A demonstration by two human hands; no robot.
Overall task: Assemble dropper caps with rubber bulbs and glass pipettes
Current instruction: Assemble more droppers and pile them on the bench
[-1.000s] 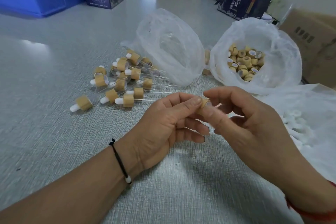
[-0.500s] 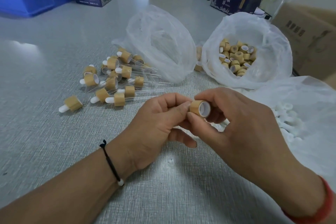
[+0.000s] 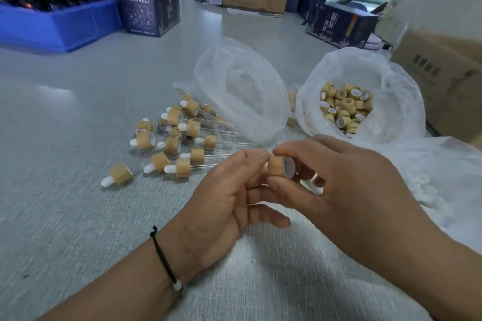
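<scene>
Here, head view only, line by line:

Cap: we hold one bamboo-coloured cap (image 3: 280, 166) up between both hands, above the grey table (image 3: 78, 190), its white-lined open end turned toward the right and slightly toward us.

Right hand: our right hand (image 3: 347, 190) pinches the cap around its wall, thumb below and forefinger on top, a narrow closed grip on the cap.

Left hand: our left hand (image 3: 224, 195) meets the cap's closed end with its fingertips; whether a bulb sits under them we cannot tell, since the fingers hide that end.

Step in hand: we judge it to be seating the rubber bulb through the cap's top hole.

Doing it well: we keep the cap square to the push, press along its axis, and check that the bulb's flange sits flat inside the white liner.

Supplies: loose caps fill the open bag (image 3: 391, 101) beyond the hands; white bulbs (image 3: 427, 190) lie in plastic at our right.

Finished pile: assembled droppers (image 3: 180, 138) lie on the table to the left, pipettes pointing right, beside a crumpled clear bag (image 3: 234, 86).

Risk: a tilted bulb may fold its rim.
</scene>
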